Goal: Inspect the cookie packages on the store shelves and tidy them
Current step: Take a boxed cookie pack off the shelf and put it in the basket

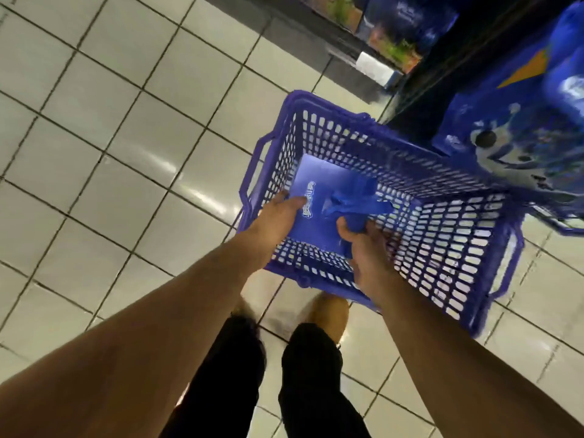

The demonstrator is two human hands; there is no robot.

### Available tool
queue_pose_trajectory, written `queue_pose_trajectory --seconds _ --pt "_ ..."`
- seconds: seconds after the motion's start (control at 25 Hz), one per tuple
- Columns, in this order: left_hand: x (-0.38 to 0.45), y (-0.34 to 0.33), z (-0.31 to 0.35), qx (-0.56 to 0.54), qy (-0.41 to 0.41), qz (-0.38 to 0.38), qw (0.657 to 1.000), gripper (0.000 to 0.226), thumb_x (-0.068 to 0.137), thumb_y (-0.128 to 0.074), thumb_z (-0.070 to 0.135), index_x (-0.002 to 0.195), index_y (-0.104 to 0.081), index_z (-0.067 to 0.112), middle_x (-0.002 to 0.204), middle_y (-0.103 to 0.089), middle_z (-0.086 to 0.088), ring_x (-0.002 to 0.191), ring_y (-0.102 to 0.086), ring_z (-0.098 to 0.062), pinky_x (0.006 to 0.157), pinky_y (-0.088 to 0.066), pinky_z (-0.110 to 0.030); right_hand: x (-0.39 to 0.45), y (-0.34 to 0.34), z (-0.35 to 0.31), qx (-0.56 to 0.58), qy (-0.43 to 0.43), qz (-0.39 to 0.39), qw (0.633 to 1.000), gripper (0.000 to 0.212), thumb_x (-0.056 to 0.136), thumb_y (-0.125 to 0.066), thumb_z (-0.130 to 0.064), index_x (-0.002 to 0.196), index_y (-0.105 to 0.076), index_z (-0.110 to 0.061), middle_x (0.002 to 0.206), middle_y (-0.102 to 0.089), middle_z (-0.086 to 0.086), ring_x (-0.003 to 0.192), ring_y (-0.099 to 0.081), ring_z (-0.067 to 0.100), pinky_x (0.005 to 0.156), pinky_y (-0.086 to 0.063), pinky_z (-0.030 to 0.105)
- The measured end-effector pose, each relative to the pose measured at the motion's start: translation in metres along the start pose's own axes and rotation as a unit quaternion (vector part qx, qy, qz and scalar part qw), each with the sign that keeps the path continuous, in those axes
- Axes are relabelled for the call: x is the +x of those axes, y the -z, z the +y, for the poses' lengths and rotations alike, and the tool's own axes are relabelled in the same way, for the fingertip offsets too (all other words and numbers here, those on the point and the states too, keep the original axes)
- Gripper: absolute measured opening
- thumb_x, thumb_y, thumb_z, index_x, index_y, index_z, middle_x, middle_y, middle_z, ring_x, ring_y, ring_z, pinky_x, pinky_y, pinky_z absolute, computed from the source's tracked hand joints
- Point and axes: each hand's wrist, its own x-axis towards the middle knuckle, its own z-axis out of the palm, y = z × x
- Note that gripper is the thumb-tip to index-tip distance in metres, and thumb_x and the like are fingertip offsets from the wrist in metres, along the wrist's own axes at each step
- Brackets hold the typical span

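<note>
A blue plastic basket [442, 222] stands on the tiled floor below me. Inside its left end lies a flat blue cookie package [319, 191] with white lettering. My left hand [278, 219] reaches into the basket and holds the package's left edge, thumb on top. My right hand [363, 245] grips the crumpled blue wrapper end [354, 200] of that package. More blue cookie packages [512, 147] sit on the shelf at the right, blurred.
Dark lower shelves [395, 36] with blue and orange packs run along the top right. A white label [376, 69] sticks out at the shelf foot. White floor tiles [110, 153] fill the left. My legs and feet [300, 358] stand just behind the basket.
</note>
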Motion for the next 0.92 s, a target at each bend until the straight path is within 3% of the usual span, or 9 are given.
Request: queue_pose_trajectory --seconds 0.08,0.2,0.36,0.44,0.52,0.64,0.72,0.84,0.92 --pt "0.049 0.001 -0.017 0.033 0.019 -0.005 0.999 0.042 0.100 -0.051 0.031 0.136 -0.053 0.012 0.137 -0.059 -0.012 0.122 -0.058 -0.032 0.108 -0.042 -0.046 0.038 -0.015 0.029 0.008 -0.010 0.004 1.000 0.030 0.095 -0.068 -0.013 0.124 -0.061 -0.009 0.106 -0.070 0.003 0.088 -0.066 0.018 0.076 -0.052 0.031" --pt "0.108 -0.001 -0.042 0.072 0.054 -0.010 0.996 0.051 0.100 -0.048 0.040 0.140 -0.050 0.010 0.139 -0.056 -0.015 0.126 -0.054 -0.035 0.110 -0.040 -0.044 0.082 -0.030 0.063 0.012 -0.004 0.017 1.000 0.021 0.092 -0.068 -0.005 0.109 -0.066 -0.018 0.108 -0.072 -0.002 0.096 -0.066 0.016 0.083 -0.053 0.029" --pt "0.129 0.001 -0.060 0.075 0.062 0.014 0.995 0.050 0.097 -0.053 0.044 0.137 -0.054 0.014 0.135 -0.059 -0.009 0.122 -0.057 -0.032 0.109 -0.040 -0.042 0.107 -0.035 0.080 -0.027 -0.004 0.003 1.000 0.034 0.091 -0.071 -0.007 0.125 -0.065 -0.010 0.119 -0.071 0.005 0.108 -0.065 0.021 0.092 -0.050 0.032" --pt "0.124 -0.001 -0.059 0.091 0.054 0.019 0.994 0.044 0.097 -0.052 0.042 0.133 -0.054 0.016 0.131 -0.060 -0.007 0.111 -0.060 -0.027 0.099 -0.045 -0.035 0.106 -0.028 0.078 -0.064 -0.013 -0.027 0.998 0.039 0.092 -0.071 -0.012 0.130 -0.062 -0.012 0.121 -0.068 0.000 0.113 -0.063 0.018 0.091 -0.045 0.028" --pt "0.108 -0.003 -0.048 0.101 0.037 0.028 0.994 0.040 0.099 -0.049 0.041 0.132 -0.050 0.019 0.133 -0.056 -0.006 0.107 -0.059 -0.023 0.092 -0.046 -0.032 0.098 -0.021 0.068 -0.109 -0.025 -0.065 0.992 0.042 0.093 -0.069 -0.013 0.134 -0.058 -0.014 0.125 -0.066 0.000 0.116 -0.061 0.019 0.097 -0.046 0.031" --pt "0.069 -0.005 -0.023 0.128 0.039 0.028 0.991 0.050 0.099 -0.047 0.043 0.143 -0.045 0.020 0.142 -0.050 -0.008 0.124 -0.051 -0.030 0.110 -0.038 -0.041 0.065 -0.008 0.037 -0.144 -0.044 -0.060 0.987 0.016 0.094 -0.064 -0.012 0.109 -0.064 -0.017 0.111 -0.068 0.003 0.105 -0.062 0.023 0.092 -0.047 0.035" --pt "0.020 0.001 -0.007 0.119 0.041 0.027 0.992 0.032 0.099 -0.049 0.037 0.124 -0.059 0.020 0.129 -0.061 -0.008 0.111 -0.058 -0.029 0.104 -0.043 -0.039 0.023 0.002 0.010 -0.114 -0.068 -0.052 0.990 0.008 0.096 -0.060 -0.012 0.100 -0.062 -0.018 0.110 -0.068 0.010 0.105 -0.064 0.028 0.092 -0.049 0.039" --pt "-0.073 0.017 0.014 0.097 0.038 0.004 0.995 0.010 0.097 -0.053 0.027 0.092 -0.059 0.021 0.097 -0.068 -0.005 0.085 -0.065 -0.024 0.085 -0.053 -0.039 -0.063 0.024 -0.033 -0.059 -0.099 -0.055 0.992 0.018 0.102 -0.053 -0.012 0.117 -0.059 -0.019 0.133 -0.060 0.021 0.127 -0.057 0.037 0.106 -0.047 0.050" --pt "-0.133 0.031 0.025 0.106 0.047 -0.020 0.993 0.009 0.099 -0.053 0.025 0.095 -0.059 0.020 0.096 -0.067 -0.004 0.082 -0.063 -0.018 0.081 -0.047 -0.033 -0.123 0.040 -0.054 -0.028 -0.113 -0.046 0.992 0.029 0.104 -0.050 -0.012 0.132 -0.055 -0.012 0.136 -0.058 0.024 0.128 -0.057 0.037 0.108 -0.047 0.050"
